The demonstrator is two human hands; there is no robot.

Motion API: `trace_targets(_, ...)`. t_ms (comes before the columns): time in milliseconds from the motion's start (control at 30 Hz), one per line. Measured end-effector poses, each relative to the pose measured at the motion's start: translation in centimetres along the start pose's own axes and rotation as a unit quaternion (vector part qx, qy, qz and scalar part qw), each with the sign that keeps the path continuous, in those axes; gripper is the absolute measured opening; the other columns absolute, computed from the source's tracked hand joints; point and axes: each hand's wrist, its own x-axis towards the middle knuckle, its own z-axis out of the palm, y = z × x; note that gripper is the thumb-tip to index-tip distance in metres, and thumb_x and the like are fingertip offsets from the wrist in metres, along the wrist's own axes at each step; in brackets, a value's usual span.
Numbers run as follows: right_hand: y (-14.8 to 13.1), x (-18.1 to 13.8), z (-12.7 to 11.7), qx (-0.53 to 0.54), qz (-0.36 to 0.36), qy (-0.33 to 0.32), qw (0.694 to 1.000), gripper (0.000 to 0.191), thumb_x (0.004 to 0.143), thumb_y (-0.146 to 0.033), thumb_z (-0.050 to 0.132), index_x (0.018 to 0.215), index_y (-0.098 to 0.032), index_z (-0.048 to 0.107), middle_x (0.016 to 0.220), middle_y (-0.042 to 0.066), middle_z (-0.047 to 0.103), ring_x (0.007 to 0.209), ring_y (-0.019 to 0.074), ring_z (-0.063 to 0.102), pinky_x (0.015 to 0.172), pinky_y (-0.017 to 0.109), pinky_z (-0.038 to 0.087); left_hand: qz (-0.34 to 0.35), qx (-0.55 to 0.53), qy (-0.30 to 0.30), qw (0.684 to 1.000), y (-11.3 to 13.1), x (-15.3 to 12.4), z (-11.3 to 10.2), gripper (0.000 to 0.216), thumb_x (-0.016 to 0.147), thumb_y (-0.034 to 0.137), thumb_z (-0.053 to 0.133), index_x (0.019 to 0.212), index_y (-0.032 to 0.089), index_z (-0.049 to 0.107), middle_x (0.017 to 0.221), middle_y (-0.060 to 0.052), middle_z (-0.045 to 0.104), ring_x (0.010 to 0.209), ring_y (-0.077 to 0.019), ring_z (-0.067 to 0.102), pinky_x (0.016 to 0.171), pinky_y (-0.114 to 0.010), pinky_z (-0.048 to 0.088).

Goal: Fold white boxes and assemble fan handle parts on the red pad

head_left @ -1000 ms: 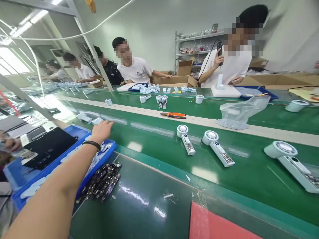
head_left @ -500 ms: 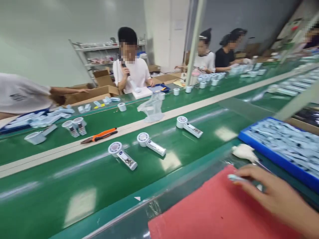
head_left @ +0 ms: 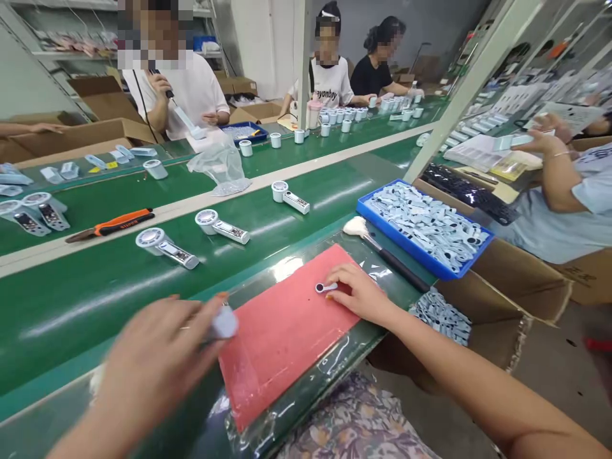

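Note:
My right hand (head_left: 358, 294) pinches a small pale-blue plastic piece with a black round end (head_left: 321, 288), just over the red sheet (head_left: 287, 325). On the left, my left hand (head_left: 157, 363) is blurred by motion, its fingers closed on a pale blue-grey plastic part (head_left: 224, 323). Most of that part is hidden by the fingers. It is held above the sheet's left edge. Beyond my hands, handheld fans with exposed circuit boards lie on the green conveyor belt; the closest is the left fan (head_left: 165, 247).
A blue tray (head_left: 361, 207) of small pale-blue pieces stands at right, beside a hammer-like tool with a black handle (head_left: 399, 264). Cardboard boxes (head_left: 502, 319) sit below. Orange pliers (head_left: 115, 226) and a plastic bag (head_left: 220, 159) lie across the belt. Co-workers sit opposite and at right.
The view has swung right and down. My left hand has come into view with a part in it. My right hand now appears further left, over the red sheet, still pinching its small piece.

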Motion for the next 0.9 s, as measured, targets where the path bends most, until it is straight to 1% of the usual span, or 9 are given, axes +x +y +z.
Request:
trace_targets(33, 0.0, 0.0, 0.1, -0.02, 0.009, 0.005, 1.0, 0.018, 0.091, -0.019, 0.073, 0.108, -0.024, 0.071, 0.113, 0.008, 0.069, 0.11, 0.0244, 0.064, 0.098, 0.043, 0.052, 0.049, 0.031, 0.001, 0.998, 2.5, 1.4, 1.1, 0.032, 0.1, 0.033, 0.056, 0.13, 0.021, 0.059, 0.093, -0.008, 0.065, 0.082, -0.0284, 0.058, 0.078, -0.047, 0.052)
trace_targets(100, 0.2, 0.0, 0.4, -0.063, 0.022, 0.018, 0.998, 0.021, 0.089, -0.021, 0.075, 0.109, -0.023, 0.071, 0.116, 0.009, 0.067, 0.109, 0.0252, 0.064, 0.097, 0.043, 0.053, 0.082, 0.073, 0.003, 0.994, 6.8, 4.0, 3.1, 0.036, 0.095, 0.034, 0.066, 0.125, 0.014, 0.061, 0.085, -0.009, 0.062, 0.076, -0.0285, 0.056, 0.07, -0.045, 0.051)
trace_targets(200, 0.5, -0.1, 0.6, -0.087, 0.02, 0.038, 0.995, 0.011, 0.091, -0.023, 0.073, 0.102, -0.022, 0.073, 0.11, 0.009, 0.067, 0.104, 0.0244, 0.064, 0.094, 0.042, 0.054, 0.054, 0.105, -0.067, 0.991, 10.1, 6.1, 4.8, 0.058, 0.077, 0.034, 0.089, 0.124, 0.011, 0.064, 0.086, -0.008, 0.063, 0.079, -0.029, 0.059, 0.074, -0.045, 0.054)
trace_targets(300, 0.4, -0.3, 0.1, -0.056, 0.031, 0.042, 0.997, 0.009, 0.094, -0.024, 0.069, 0.102, -0.023, 0.074, 0.103, 0.007, 0.07, 0.096, 0.0226, 0.066, 0.089, 0.038, 0.053, 0.008, 0.08, -0.174, 0.981, 9.7, 5.5, 4.8, 0.057, 0.074, 0.028, 0.092, 0.123, 0.015, 0.065, 0.098, -0.008, 0.068, 0.089, -0.0287, 0.063, 0.085, -0.045, 0.055)
trace_targets(400, -1.1, -0.3, -0.5, 0.007, 0.051, 0.038, 0.998, 0.012, 0.098, -0.025, 0.062, 0.102, -0.025, 0.073, 0.102, 0.003, 0.073, 0.088, 0.0193, 0.067, 0.081, 0.034, 0.052, -0.056, 0.027, -0.208, 0.976, 8.1, 3.2, 4.3, 0.046, 0.082, 0.028, 0.085, 0.122, 0.018, 0.065, 0.109, -0.009, 0.069, 0.096, -0.0289, 0.065, 0.085, -0.045, 0.056)
trace_targets(533, -4.8, 0.3, -0.1, 0.066, -0.014, -0.011, 0.998, 0.016, 0.1, -0.022, 0.056, 0.109, -0.023, 0.07, 0.105, 0.004, 0.073, 0.09, 0.0185, 0.067, 0.078, 0.031, 0.051, -0.114, -0.057, -0.158, 0.979, 7.5, 1.2, 4.5, 0.034, 0.088, 0.029, 0.077, 0.118, 0.019, 0.063, 0.112, -0.009, 0.067, 0.099, -0.0271, 0.064, 0.083, -0.043, 0.057)
trace_targets(667, -7.9, 1.0, 2.1, -0.008, -0.111, -0.074, 0.991, 0.017, 0.097, -0.019, 0.058, 0.109, -0.018, 0.07, 0.098, 0.007, 0.071, 0.091, 0.0227, 0.065, 0.08, 0.035, 0.05, -0.126, -0.101, -0.086, 0.983, 8.1, 0.8, 4.9, 0.03, 0.091, 0.032, 0.073, 0.116, 0.019, 0.06, 0.109, -0.008, 0.066, 0.099, -0.0268, 0.062, 0.084, -0.043, 0.055)
trace_targets(800, -8.7, 1.2, 3.4, -0.076, -0.128, -0.097, 0.984, 0.015, 0.095, -0.018, 0.059, 0.104, -0.015, 0.071, 0.094, 0.009, 0.068, 0.089, 0.025, 0.063, 0.077, 0.037, 0.049, -0.12, -0.18, -0.037, 0.976, 8.6, 0.9, 4.6, 0.021, 0.098, 0.031, 0.062, 0.115, 0.02, 0.061, 0.112, -0.008, 0.066, 0.104, -0.0249, 0.062, 0.089, -0.041, 0.053)
trace_targets(900, -8.1, 0.9, 3.7, -0.039, -0.118, -0.085, 0.989, 0.012, 0.096, -0.02, 0.061, 0.1, -0.017, 0.071, 0.092, 0.007, 0.067, 0.087, 0.0229, 0.062, 0.077, 0.036, 0.049, -0.126, -0.226, -0.021, 0.966, 8.8, 1.1, 4.6, 0.014, 0.101, 0.021, 0.053, 0.108, 0.021, 0.065, 0.107, -0.006, 0.067, 0.103, -0.0222, 0.062, 0.089, -0.038, 0.053)
